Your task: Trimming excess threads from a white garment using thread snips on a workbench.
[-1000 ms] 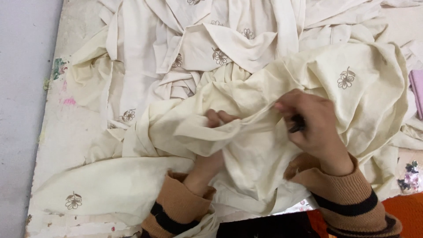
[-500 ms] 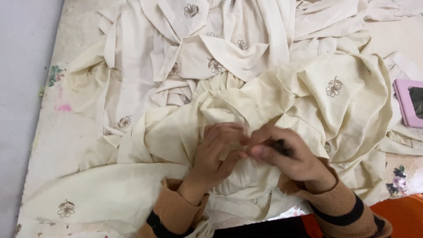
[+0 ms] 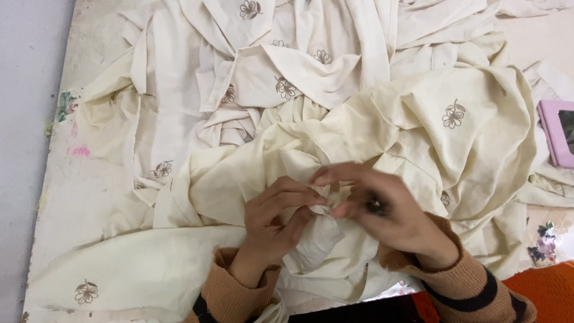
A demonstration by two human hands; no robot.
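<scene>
A large heap of cream cloth (image 3: 371, 131) with small brown flower prints covers the work surface. My left hand (image 3: 272, 224) pinches a bunched fold of this cloth at the lower middle. My right hand (image 3: 382, 209) meets it from the right, its fingertips on the same fold, and a small dark object (image 3: 375, 206) shows between its fingers; what it is I cannot tell. Both wrists wear brown knit sleeves with dark stripes.
A pink flat device (image 3: 559, 131) lies at the right edge on the cloth. The worn white board (image 3: 66, 179) shows paint stains at the left, with grey floor beyond. A small cluster of scraps (image 3: 543, 245) and an orange surface (image 3: 550, 287) sit at the lower right.
My hands have come together on one fold of cloth. The view has shifted, so the pink device shows further in at the right.
</scene>
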